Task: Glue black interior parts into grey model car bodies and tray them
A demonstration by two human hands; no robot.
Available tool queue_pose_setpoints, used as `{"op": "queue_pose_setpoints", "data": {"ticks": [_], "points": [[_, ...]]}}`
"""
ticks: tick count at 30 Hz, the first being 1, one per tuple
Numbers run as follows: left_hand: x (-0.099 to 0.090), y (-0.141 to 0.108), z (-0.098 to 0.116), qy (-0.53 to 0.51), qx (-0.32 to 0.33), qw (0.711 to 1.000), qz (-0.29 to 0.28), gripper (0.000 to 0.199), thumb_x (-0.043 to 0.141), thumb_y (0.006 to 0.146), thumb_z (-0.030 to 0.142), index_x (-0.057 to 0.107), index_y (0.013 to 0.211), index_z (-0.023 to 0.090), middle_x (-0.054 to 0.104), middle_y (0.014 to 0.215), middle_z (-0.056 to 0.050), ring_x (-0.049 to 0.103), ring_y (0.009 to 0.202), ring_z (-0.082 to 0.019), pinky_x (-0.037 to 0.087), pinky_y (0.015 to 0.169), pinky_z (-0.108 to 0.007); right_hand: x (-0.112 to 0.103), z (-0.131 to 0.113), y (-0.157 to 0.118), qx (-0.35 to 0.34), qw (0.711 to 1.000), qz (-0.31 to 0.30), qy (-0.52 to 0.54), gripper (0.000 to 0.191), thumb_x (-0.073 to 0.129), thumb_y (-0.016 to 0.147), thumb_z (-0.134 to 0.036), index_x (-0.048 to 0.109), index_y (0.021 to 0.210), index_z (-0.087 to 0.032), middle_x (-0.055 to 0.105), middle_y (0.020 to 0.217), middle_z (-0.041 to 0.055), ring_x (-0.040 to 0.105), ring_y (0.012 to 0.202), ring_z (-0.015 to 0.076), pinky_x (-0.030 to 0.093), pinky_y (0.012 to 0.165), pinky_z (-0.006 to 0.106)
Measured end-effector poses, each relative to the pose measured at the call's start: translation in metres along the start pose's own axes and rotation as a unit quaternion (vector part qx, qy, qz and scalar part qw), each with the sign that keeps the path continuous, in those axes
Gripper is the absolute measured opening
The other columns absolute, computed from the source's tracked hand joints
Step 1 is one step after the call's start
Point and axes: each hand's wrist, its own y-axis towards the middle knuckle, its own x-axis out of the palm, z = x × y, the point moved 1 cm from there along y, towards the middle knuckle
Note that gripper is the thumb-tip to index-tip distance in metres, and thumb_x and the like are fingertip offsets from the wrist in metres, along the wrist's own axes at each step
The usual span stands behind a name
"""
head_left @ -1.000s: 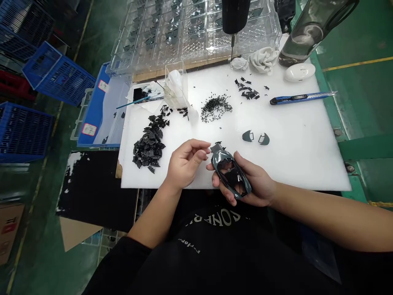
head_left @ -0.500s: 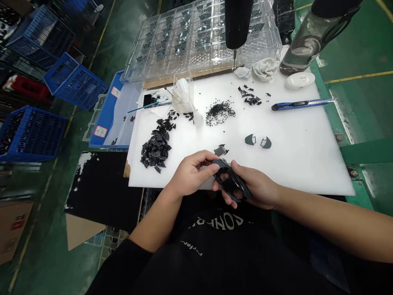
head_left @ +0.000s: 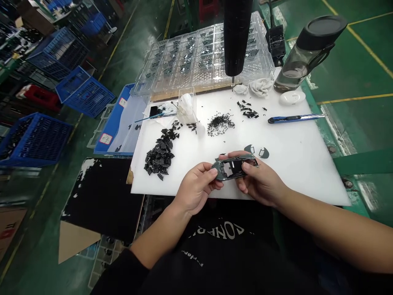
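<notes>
Between my two hands, over the near edge of the white board [head_left: 294,172], is a dark grey car-shaped shell [head_left: 235,167] with openings in its top, lying lengthwise from left to right. My left hand [head_left: 201,184] pinches its left end, thumb on top. On its right end, my right hand [head_left: 260,178] has the thumb at an opening and fingers around the far side. Just beyond lie two small curved grey pieces [head_left: 263,153]. A dark flat part [head_left: 221,157] is mostly hidden behind my fingers.
Dark pieces [head_left: 159,157] are heaped at left, tiny black parts [head_left: 220,124] mid-board. A black powered driver [head_left: 236,41] hangs above. Behind stands a clear compartment tray [head_left: 196,57]; at right are a bottle [head_left: 296,61], white oval object [head_left: 292,98] and blue knife [head_left: 296,119].
The shell has turned from a slant to nearly level and moved up over the board, its top now facing the camera. Both hands have shifted with it. The view has tilted upward.
</notes>
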Motion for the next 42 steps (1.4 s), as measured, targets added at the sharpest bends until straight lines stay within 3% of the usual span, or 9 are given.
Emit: {"op": "queue_pose_setpoints", "data": {"ticks": [2, 4, 7, 9, 12, 15, 24, 31, 42], "points": [[-0.004, -0.001, -0.005, 0.082, 0.075, 0.994, -0.005, 0.025, 0.066, 0.089, 0.039, 0.060, 0.095, 0.016, 0.068, 0.082, -0.003, 0.066, 0.070, -0.010, 0.056, 0.070, -0.024, 0.000, 0.001, 0.000, 0.015, 0.999, 0.019, 0.023, 0.023, 0.071, 0.089, -0.031, 0.070, 0.109, -0.020, 0.068, 0.124, 0.0087, 0.057, 0.047, 0.0025, 0.049, 0.043, 0.011], [-0.011, 0.001, -0.007, 0.215, 0.230, 0.949, 0.007, 0.028, 0.061, 0.092, 0.038, 0.061, 0.110, 0.017, 0.068, 0.101, -0.008, 0.068, 0.085, -0.014, 0.057, 0.081, -0.029, 0.001, 0.001, 0.000, 0.040, 0.996, 0.049, 0.064, 0.024, 0.075, 0.085, -0.032, 0.072, 0.105, -0.019, 0.072, 0.115, 0.0071, 0.054, 0.044, 0.0013, 0.048, 0.042, 0.009], [-0.020, 0.006, -0.006, 0.417, 0.491, 0.764, 0.008, 0.053, 0.072, 0.085, 0.028, 0.050, 0.133, 0.022, 0.060, 0.126, -0.012, 0.065, 0.103, -0.019, 0.058, 0.090, -0.035, 0.003, 0.002, -0.001, 0.087, 0.986, 0.081, 0.120, 0.028, 0.080, 0.079, -0.031, 0.073, 0.102, -0.016, 0.074, 0.100, 0.0047, 0.050, 0.042, 0.0006, 0.048, 0.041, 0.008], [-0.023, 0.008, -0.003, 0.496, 0.597, 0.630, 0.005, 0.056, 0.075, 0.081, 0.019, 0.051, 0.131, 0.023, 0.061, 0.122, -0.011, 0.065, 0.105, -0.019, 0.060, 0.088, -0.034, 0.005, 0.004, -0.002, 0.112, 0.979, 0.098, 0.137, 0.031, 0.081, 0.078, -0.031, 0.072, 0.104, -0.016, 0.073, 0.089, 0.0016, 0.050, 0.042, 0.0011, 0.047, 0.040, 0.007], [-0.024, 0.009, 0.002, 0.529, 0.661, 0.532, 0.017, 0.039, 0.072, 0.081, 0.011, 0.058, 0.118, 0.018, 0.064, 0.108, -0.009, 0.066, 0.099, -0.017, 0.060, 0.082, -0.029, 0.008, 0.007, -0.004, 0.123, 0.977, 0.127, 0.117, 0.032, 0.080, 0.080, -0.033, 0.067, 0.107, -0.021, 0.068, 0.075, -0.0036, 0.052, 0.043, 0.0037, 0.046, 0.038, 0.009], [-0.023, 0.009, 0.005, 0.526, 0.670, 0.524, 0.024, 0.033, 0.071, 0.081, 0.009, 0.060, 0.112, 0.016, 0.064, 0.103, -0.008, 0.066, 0.093, -0.016, 0.060, 0.078, -0.026, 0.011, 0.010, -0.006, 0.110, 0.984, 0.127, 0.064, 0.031, 0.079, 0.081, -0.039, 0.064, 0.100, -0.020, 0.065, 0.072, -0.0029, 0.057, 0.048, 0.0071, 0.049, 0.042, 0.013], [-0.016, 0.008, 0.011, 0.505, 0.637, 0.580, 0.052, 0.038, 0.076, 0.078, 0.011, 0.060, 0.112, 0.018, 0.064, 0.094, -0.005, 0.064, 0.085, -0.014, 0.057, 0.072, -0.025, 0.013, 0.011, -0.009, 0.103, 0.991, 0.086, -0.021, 0.039, 0.074, 0.084, -0.052, 0.055, 0.090, -0.018, 0.058, 0.062, -0.0026, 0.050, 0.055, 0.0093, 0.041, 0.049, 0.018], [-0.020, 0.001, 0.009, 0.525, 0.657, 0.538, 0.056, 0.035, 0.075, 0.080, 0.012, 0.060, 0.111, 0.018, 0.065, 0.096, -0.006, 0.066, 0.084, -0.014, 0.059, 0.070, -0.024, 0.004, 0.009, -0.011, 0.055, 0.977, 0.055, -0.196, 0.039, 0.069, 0.086, -0.056, 0.055, 0.097, -0.021, 0.058, 0.068, -0.0026, 0.051, 0.057, 0.0118, 0.042, 0.054, 0.024], [-0.022, -0.009, -0.001, 0.521, 0.664, 0.525, 0.109, 0.034, 0.074, 0.081, 0.015, 0.059, 0.110, 0.021, 0.066, 0.096, -0.004, 0.071, 0.082, -0.014, 0.064, 0.070, -0.024, 0.007, 0.001, -0.013, -0.025, 0.924, 0.038, -0.380, 0.040, 0.074, 0.080, -0.054, 0.059, 0.099, -0.022, 0.066, 0.092, 0.0043, 0.061, 0.083, 0.0218, 0.047, 0.075, 0.034]]}}
